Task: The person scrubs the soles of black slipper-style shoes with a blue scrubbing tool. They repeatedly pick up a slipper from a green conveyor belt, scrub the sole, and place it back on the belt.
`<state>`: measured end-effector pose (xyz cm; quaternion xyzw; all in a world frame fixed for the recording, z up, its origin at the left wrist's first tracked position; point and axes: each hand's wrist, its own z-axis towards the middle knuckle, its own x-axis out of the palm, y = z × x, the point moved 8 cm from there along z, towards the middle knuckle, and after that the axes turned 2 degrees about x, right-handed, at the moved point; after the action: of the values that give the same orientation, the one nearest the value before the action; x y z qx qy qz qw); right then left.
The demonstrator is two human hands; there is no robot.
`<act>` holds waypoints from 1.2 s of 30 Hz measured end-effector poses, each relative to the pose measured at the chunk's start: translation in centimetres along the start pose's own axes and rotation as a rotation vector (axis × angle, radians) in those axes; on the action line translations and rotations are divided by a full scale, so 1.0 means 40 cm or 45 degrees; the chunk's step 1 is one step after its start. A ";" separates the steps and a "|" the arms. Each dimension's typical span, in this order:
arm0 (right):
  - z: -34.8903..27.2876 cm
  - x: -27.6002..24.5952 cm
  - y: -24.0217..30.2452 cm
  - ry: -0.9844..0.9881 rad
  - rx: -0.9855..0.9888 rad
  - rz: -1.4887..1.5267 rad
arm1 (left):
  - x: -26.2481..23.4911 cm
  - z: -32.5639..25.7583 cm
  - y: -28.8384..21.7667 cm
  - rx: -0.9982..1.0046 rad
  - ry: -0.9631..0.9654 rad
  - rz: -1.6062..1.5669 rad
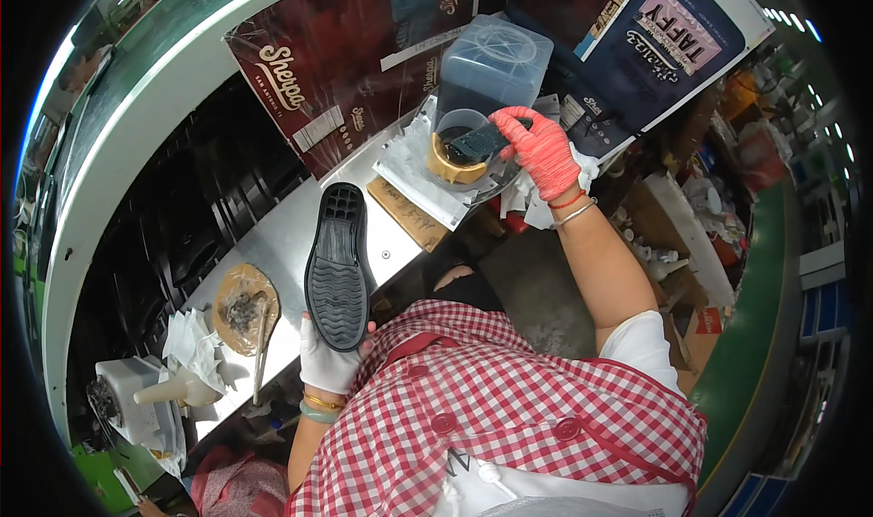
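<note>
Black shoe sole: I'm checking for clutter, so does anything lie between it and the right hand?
Yes: from the right hand to the sole come a tan-banded clear cup, white sheeting, then a brown board lying flat.

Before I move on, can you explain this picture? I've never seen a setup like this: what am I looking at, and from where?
There is no machine here; a person works with two gloved hands. The single wide, rounded view comes from a camera on their head, looking down, so picture left is the person's left and straight edges bend near the rim.

The left hand, in a white glove, holds a black shoe sole with its ridged side showing. The right hand, in a coral-red glove, grips a dark tool at a clear cup; its exact kind is hard to tell.

On the pale table lie a brownish slab and a roundish tan piece with a thin stick across it.
</note>
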<state>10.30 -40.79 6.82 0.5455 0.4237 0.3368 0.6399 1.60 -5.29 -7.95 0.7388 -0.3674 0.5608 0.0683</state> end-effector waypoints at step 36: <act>-0.368 0.391 0.088 0.556 0.235 0.737 | 0.224 -0.038 -0.044 0.410 0.322 0.156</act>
<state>3.49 -20.12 6.89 0.6135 0.4071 0.5724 0.3608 2.42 -7.43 1.02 0.6402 -0.3059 0.7036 -0.0393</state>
